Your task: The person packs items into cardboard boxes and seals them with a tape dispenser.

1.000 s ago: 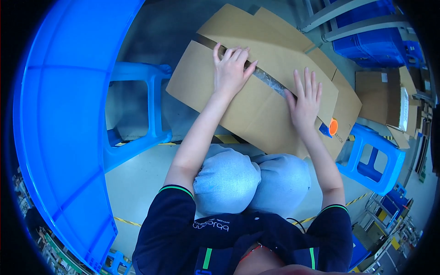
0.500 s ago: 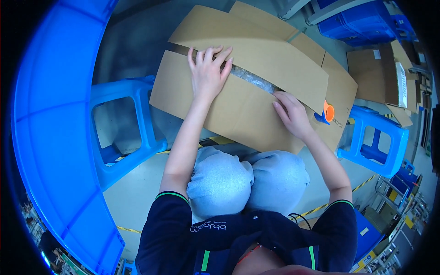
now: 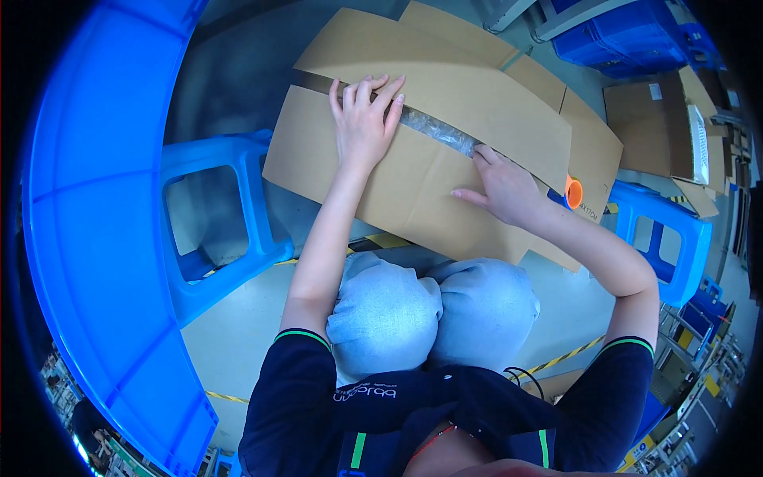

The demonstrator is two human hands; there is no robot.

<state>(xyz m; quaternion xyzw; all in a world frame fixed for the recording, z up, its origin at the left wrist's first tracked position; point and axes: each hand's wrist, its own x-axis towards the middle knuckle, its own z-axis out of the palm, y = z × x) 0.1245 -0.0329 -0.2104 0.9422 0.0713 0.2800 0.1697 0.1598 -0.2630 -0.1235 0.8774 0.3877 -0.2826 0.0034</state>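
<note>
A large brown cardboard box (image 3: 437, 195) lies before my knees, its two long top flaps nearly meeting, with a narrow gap between them. Clear crinkled plastic (image 3: 439, 131) shows through that gap. My left hand (image 3: 364, 127) lies across the gap with its fingers spread, their tips resting on the far flap (image 3: 445, 75). On the near flap, my right hand (image 3: 506, 189) has its fingertips at the gap's edge and its thumb held apart. Just beyond the right wrist sits an orange ring-shaped thing with a blue part (image 3: 573, 192), perhaps a tape dispenser; the forearm partly hides it.
Blue plastic stools stand to the left (image 3: 226, 215) and right (image 3: 664, 238) of the box. A long blue surface (image 3: 103, 199) runs down the left side. Another open cardboard box (image 3: 644, 127) and blue crates (image 3: 628, 40) are at the far right. Yellow-black tape marks the floor.
My right hand has turned and its thumb has spread away from the fingers; the right elbow has swung outward to the right. The left hand stays nearly in place.
</note>
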